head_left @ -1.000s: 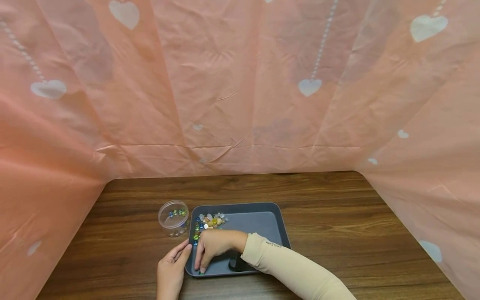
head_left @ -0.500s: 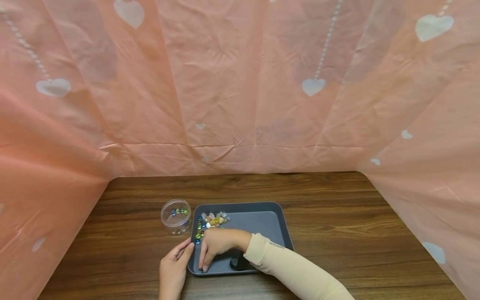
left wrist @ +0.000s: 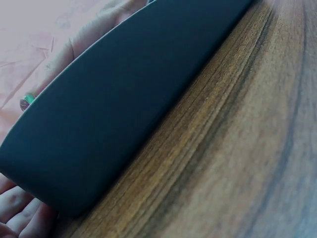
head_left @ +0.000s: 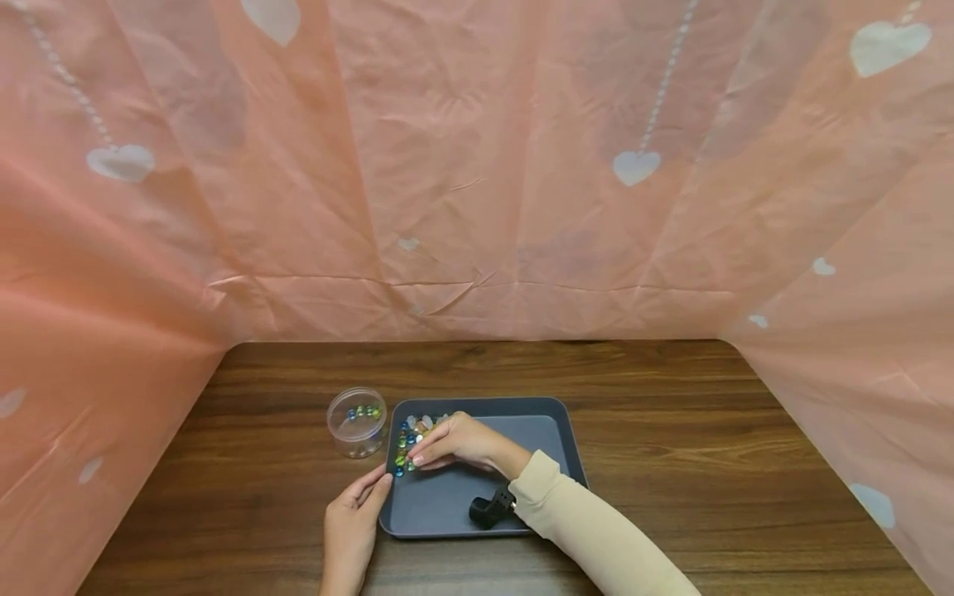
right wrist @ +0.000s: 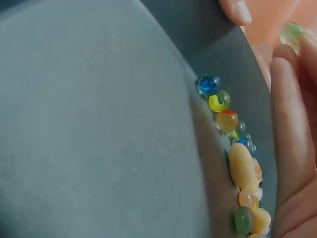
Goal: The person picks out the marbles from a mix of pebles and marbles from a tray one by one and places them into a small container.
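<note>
My right hand (head_left: 465, 443) pinches a clear marble with a green swirl (right wrist: 291, 34) between thumb and fingertips, above the left part of a grey tray (head_left: 447, 509). A row of blue, green and orange marbles (right wrist: 227, 121) lines the tray's left side, just under that hand. At the tray's left edge my left hand (head_left: 350, 517) grips the rim, its thumb on top. Its other fingers (left wrist: 22, 210) show by the tray's dark outer wall in the left wrist view. Smooth pebbles (right wrist: 241, 166) lie beyond the marbles, partly covered by my right hand in the head view.
A clear round tub (head_left: 341, 440) with several marbles (head_left: 361, 411) stands left of the tray. A black wrist device (head_left: 488, 508) on my right arm hangs over the tray. Brown wooden table (head_left: 671, 463) surrounds everything, with pink heart-patterned cloth (head_left: 492, 199) on the far sides.
My right hand has gone from the tray's near left corner up to the row of marbles, a marble between its fingertips. The left hand stays on the tray's edge.
</note>
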The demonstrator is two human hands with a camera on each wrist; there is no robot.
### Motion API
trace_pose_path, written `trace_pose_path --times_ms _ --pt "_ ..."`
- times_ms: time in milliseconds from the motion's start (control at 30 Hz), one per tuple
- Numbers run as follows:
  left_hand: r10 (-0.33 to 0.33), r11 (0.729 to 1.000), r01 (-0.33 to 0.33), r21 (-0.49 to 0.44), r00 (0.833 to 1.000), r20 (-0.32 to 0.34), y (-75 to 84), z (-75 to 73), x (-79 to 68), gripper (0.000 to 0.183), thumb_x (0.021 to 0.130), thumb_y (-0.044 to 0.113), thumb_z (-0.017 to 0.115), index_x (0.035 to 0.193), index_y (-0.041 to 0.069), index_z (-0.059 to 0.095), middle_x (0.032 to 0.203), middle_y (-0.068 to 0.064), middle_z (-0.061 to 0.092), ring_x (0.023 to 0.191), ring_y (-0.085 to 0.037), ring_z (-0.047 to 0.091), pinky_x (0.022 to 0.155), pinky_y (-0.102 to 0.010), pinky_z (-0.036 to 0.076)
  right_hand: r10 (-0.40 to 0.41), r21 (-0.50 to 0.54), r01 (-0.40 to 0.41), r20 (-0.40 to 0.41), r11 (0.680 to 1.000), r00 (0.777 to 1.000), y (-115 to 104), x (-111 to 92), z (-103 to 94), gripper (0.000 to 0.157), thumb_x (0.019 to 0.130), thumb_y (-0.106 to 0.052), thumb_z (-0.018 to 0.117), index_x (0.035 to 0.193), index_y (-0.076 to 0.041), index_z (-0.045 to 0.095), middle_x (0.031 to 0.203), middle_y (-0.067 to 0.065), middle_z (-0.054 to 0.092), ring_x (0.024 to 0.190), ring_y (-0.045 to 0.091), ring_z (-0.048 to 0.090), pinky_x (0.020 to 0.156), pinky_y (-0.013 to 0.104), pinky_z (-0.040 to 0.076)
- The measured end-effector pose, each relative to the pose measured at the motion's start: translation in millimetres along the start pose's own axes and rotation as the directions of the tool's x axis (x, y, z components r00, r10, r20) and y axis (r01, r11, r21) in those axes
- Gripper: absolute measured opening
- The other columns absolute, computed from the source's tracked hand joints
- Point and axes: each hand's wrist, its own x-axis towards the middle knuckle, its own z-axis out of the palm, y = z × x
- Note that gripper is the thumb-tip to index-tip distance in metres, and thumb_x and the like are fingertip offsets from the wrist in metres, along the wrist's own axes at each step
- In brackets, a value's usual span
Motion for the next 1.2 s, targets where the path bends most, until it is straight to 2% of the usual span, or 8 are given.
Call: trace_pose_path --times_ms 167,533,800,900,967,1067,1133,1200 --pt "0.016 0.999 -0.015 -0.031 1.0 0.016 -0.6 1.8 1.2 0.036 0.093 0.024 0.071 0.117 -0.003 0.071 0.116 -0.021 0.071 0.089 0.009 0.063 0.075 -0.009 0.05 -0.002 0.096 0.009 -0.065 0.995 0.998 -1 2 -3.3 0.029 0.09 0.008 0.064 0.116 0.022 0.061 0.105 0.021 0.075 0.085 0.013 0.073 0.09 0.039 0.058" --pt "0.013 0.999 -0.012 -0.041 1.0 0.019 -2.2 1.0 2.5 0.037 0.094 0.023 0.07 0.119 -0.004 0.07 0.117 -0.022 0.071 0.089 0.011 0.062 0.075 -0.008 0.049 0.009 0.301 0.03 -0.125 0.953 0.992 -11 7 -1.9 0.038 0.096 0.007 0.056 0.13 0.022 0.05 0.099 0.006 0.075 0.085 0.009 0.071 0.082 0.022 0.058" --pt "0.003 0.999 -0.003 -0.036 1.0 0.016 -0.6 0.0 1.6 0.038 0.093 0.026 0.071 0.119 -0.002 0.07 0.117 -0.021 0.071 0.09 0.01 0.062 0.075 -0.008 0.049 -0.12 0.197 0.184 -0.297 0.963 0.947 -36 23 9.5 0.032 0.094 0.001 0.062 0.123 0.014 0.062 0.121 0.023 0.069 0.099 0.015 0.073 0.098 0.037 0.053" --pt "0.001 1.0 -0.001 -0.021 1.0 0.013 -0.1 -1.2 1.4 0.039 0.093 0.027 0.071 0.119 -0.002 0.07 0.117 -0.021 0.071 0.092 0.008 0.062 0.076 -0.008 0.049 -0.261 -0.091 0.244 -0.338 0.965 0.904 -46 30 18.9 0.024 0.09 -0.007 0.071 0.11 0.006 0.073 0.112 0.018 0.074 0.096 0.015 0.074 0.091 0.033 0.057" --pt "0.005 1.0 -0.005 -0.015 1.0 0.008 0.0 -1.7 1.6 0.039 0.093 0.027 0.071 0.119 -0.002 0.07 0.117 -0.02 0.071 0.093 0.007 0.063 0.077 -0.008 0.049 -0.394 -0.379 0.271 -0.296 0.885 0.87 -53 35 26.0 0.018 0.088 -0.011 0.075 0.102 0.0 0.078 0.105 0.014 0.077 0.092 0.015 0.074 0.082 0.025 0.059" --pt "0.001 1.0 -0.001 -0.018 1.0 0.006 -0.2 -2.3 1.6 0.039 0.093 0.028 0.071 0.119 -0.001 0.071 0.117 -0.02 0.071 0.094 0.008 0.062 0.078 -0.007 0.048 -0.559 -0.722 0.286 -0.167 0.63 0.812 -60 42 36.5 0.012 0.086 -0.014 0.077 0.094 -0.007 0.081 0.098 0.007 0.079 0.089 0.015 0.075 0.073 0.015 0.055" --pt "0.002 1.0 -0.002 -0.031 1.0 0.008 0.3 -2.3 1.4 0.038 0.093 0.027 0.072 0.119 -0.001 0.071 0.117 -0.02 0.071 0.093 0.009 0.062 0.078 -0.007 0.047 -0.606 -0.819 0.294 -0.081 0.493 0.791 -64 46 42.3 0.01 0.087 -0.012 0.075 0.094 -0.007 0.081 0.097 0.006 0.079 0.091 0.016 0.075 0.074 0.013 0.054" --pt "0.001 0.999 0.0 -0.041 1.0 0.012 0.7 -1.9 1.2 0.038 0.093 0.027 0.072 0.118 -0.001 0.071 0.117 -0.02 0.071 0.091 0.011 0.062 0.078 -0.007 0.048 -0.605 -0.86 0.279 -0.043 0.427 0.795 -66 49 46.9 0.01 0.089 -0.01 0.073 0.095 -0.007 0.081 0.096 0.005 0.079 0.092 0.015 0.075 0.076 0.012 0.054"
